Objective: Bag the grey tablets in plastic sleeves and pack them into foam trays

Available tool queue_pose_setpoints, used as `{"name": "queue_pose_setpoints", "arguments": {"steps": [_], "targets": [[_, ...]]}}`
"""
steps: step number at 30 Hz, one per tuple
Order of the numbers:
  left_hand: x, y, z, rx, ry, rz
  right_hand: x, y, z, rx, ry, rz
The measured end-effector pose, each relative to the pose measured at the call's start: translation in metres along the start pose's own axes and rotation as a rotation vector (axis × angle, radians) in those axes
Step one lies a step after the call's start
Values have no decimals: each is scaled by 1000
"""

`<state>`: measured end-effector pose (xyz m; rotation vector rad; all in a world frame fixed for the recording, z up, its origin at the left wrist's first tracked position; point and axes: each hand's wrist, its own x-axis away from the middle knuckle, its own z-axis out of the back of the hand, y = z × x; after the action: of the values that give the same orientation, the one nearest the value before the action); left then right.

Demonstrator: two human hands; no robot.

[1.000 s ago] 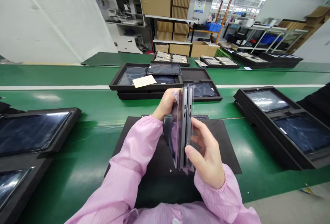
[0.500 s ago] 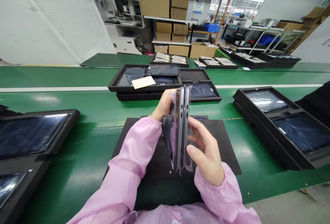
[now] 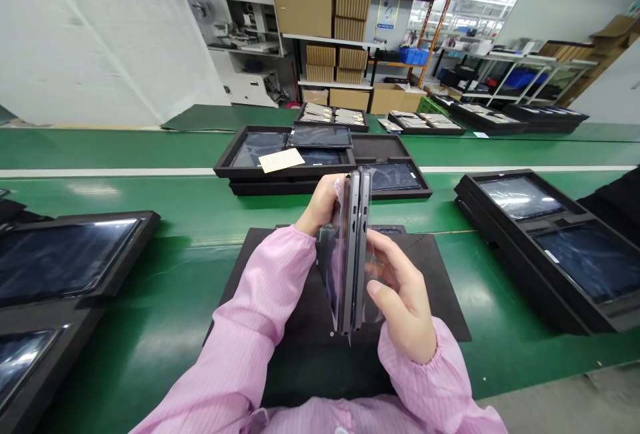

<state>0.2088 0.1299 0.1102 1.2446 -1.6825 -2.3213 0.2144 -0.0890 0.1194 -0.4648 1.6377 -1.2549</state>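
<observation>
Two dark grey tablets [image 3: 356, 254] stand on edge, face to face, their port edges turned up toward me, above a black mat [image 3: 420, 287]. My left hand [image 3: 323, 204] is closed around their far left end, with part of its fingers hidden behind them. Clear plastic film [image 3: 373, 311] bulges off the right tablet's outer face. Around this film my right hand [image 3: 400, 294] is curled, thumb and fingers pinching it beside the tablet. More film clings to the left tablet's face.
Black trays with tablets stand at the left [image 3: 115, 274], ahead [image 3: 240, 171] and at the right [image 3: 480, 221]. A yellowish label sheet [image 3: 281, 161] lies on the tray ahead. Trays of small pale parts [image 3: 333, 114] sit farther back on the green bench [image 3: 190, 194].
The clear film on the right tablet has come farther out from its face with my right hand, which moved slightly right. My left hand still holds the tablets.
</observation>
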Motion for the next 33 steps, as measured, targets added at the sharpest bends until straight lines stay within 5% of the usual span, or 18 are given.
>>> {"name": "queue_pose_setpoints", "arguments": {"steps": [14,22,33], "targets": [[16,29,-6,7,-91,26,5,-12,-8,219,81,29],[32,38,-9,2,16,-58,9,-19,-13,340,93,0],[20,26,-17,-1,74,53,-3,-10,-3,283,154,29]]}}
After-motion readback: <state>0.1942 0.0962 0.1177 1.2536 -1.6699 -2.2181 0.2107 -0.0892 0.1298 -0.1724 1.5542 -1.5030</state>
